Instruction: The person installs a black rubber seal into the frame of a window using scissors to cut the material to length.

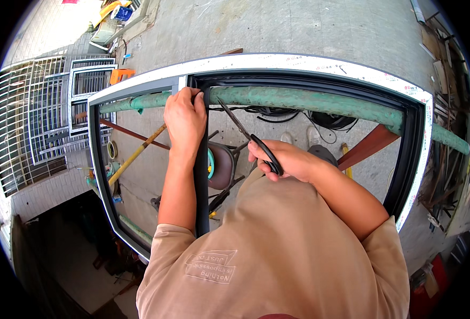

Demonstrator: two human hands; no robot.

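A large window frame [309, 63] lies flat in front of me, its outer face covered in white protective film and its inner edges dark. My left hand [186, 114] is at the far end of the dark upright bar [201, 175] that divides the frame. Its fingers are curled and pressed together at the corner, over a small black piece I cannot make out. My right hand [280, 158] grips a pair of scissors [239, 126] by the black handles. The blades are slightly apart and point up and left, toward the bar, without touching my left hand.
Under the frame runs a green pole [298, 101] on brown and yellow legs. Black strips lie coiled [333, 121] on the floor beyond my feet. A stool [221, 166] shows through the opening. Metal grilles [30, 106] lean at left; scrap lengths [447, 154] are stacked at right.
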